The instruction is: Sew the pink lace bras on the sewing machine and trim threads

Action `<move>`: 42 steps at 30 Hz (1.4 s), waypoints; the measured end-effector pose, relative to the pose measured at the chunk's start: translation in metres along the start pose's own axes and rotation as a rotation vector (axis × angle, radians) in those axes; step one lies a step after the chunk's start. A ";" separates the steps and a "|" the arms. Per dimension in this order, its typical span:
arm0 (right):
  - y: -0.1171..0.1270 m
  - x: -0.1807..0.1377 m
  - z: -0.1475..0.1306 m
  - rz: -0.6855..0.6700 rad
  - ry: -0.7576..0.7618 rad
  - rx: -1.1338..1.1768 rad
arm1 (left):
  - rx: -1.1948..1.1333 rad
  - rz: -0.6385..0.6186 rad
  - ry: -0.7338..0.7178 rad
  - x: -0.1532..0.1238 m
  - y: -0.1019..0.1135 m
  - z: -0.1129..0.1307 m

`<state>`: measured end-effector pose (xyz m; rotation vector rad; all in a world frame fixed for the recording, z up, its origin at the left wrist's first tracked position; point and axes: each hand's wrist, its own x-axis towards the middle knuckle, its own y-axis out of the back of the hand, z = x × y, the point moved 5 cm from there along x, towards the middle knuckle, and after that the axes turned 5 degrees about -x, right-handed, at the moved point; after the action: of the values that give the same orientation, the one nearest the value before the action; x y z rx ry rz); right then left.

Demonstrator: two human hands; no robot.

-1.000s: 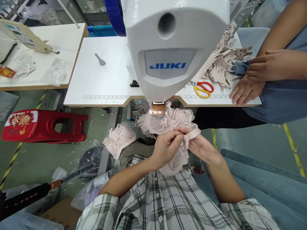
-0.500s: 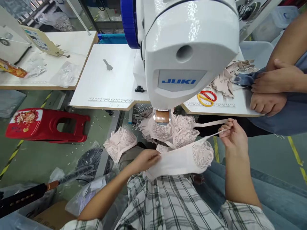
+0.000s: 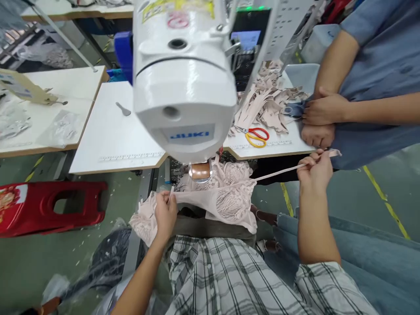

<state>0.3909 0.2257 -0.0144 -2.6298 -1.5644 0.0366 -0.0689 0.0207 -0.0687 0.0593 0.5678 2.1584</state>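
Observation:
A pale pink lace bra (image 3: 231,202) is stretched sideways between my two hands, just below the sewing machine (image 3: 183,105). My left hand (image 3: 166,213) pinches the end of its wing, at the left. My right hand (image 3: 315,168) is closed on the strap (image 3: 278,172), pulled taut to the right, with a short end sticking out past the fingers. Behind the held bra, more lace bras (image 3: 234,172) are heaped under the machine head. Another lace piece (image 3: 144,218) hangs beside my left hand.
Red and yellow scissors (image 3: 257,136) lie on the right tabletop, near a pile of beige fabric strips (image 3: 262,103). A co-worker's crossed hands (image 3: 321,116) rest at that table's right end. A red stool (image 3: 52,205) stands on the floor at left.
My left hand has moved left and my right hand slightly down, drawing the bra and its strap out straighter. The view has shifted, showing more of the machine top and the co-worker.

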 end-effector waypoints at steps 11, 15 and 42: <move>-0.087 -0.151 -0.016 -0.702 0.030 -0.333 | 0.171 -0.515 -0.695 -0.042 -0.037 0.112; -0.108 -0.180 -0.025 -0.889 0.183 -0.410 | 0.152 -0.562 -0.650 -0.041 -0.045 0.138; -0.129 -0.207 -0.011 -1.039 -0.140 -0.264 | 0.148 -0.508 -0.716 -0.055 -0.029 0.100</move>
<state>0.1797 0.1046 0.0024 -1.6406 -2.9141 -0.0565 0.0110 0.0303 0.0179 0.6666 0.2731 1.4589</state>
